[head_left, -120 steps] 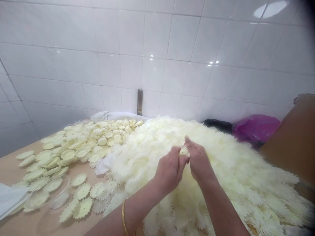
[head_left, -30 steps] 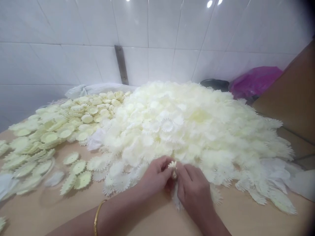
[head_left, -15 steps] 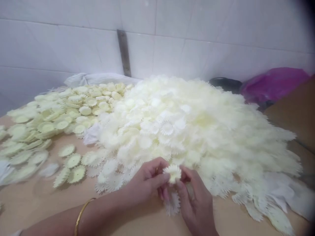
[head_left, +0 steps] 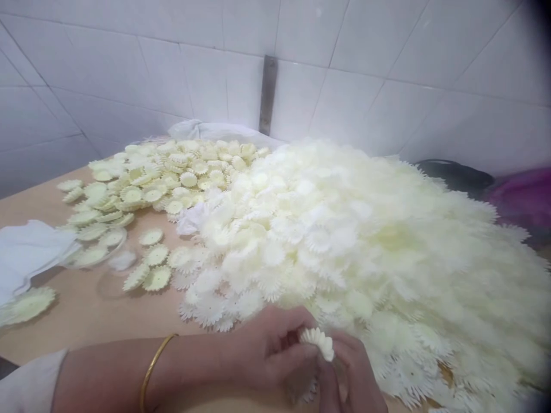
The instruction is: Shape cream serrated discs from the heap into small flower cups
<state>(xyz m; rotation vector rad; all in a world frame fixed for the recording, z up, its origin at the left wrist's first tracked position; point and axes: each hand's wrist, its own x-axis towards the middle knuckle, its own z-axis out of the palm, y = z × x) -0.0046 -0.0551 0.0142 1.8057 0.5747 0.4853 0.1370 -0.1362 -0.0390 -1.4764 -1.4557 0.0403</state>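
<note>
Low in the view, my left hand [head_left: 275,347], with a gold bangle [head_left: 155,367] on its wrist, pinches one side of a small cream petalled piece [head_left: 317,342]. My right hand [head_left: 350,370] grips the same piece from the right, its fingers touching those of the left. The piece is tilted, with its scalloped petals upward. Another pale petalled piece [head_left: 310,391] hangs partly hidden beneath the hands. Just beyond them rises a large heap of pale serrated flower pieces [head_left: 336,223].
Yellowish round flower pieces [head_left: 150,183] are piled at the back left. White sheets [head_left: 30,255] lie at the left edge. A dark object [head_left: 456,175] and a magenta bag [head_left: 525,195] stand at the back right, before a tiled wall [head_left: 206,74].
The view has swung left, so the scene appears further right. Both hands appear lower, and the held piece is turned from facing the camera to a more edge-on tilt.
</note>
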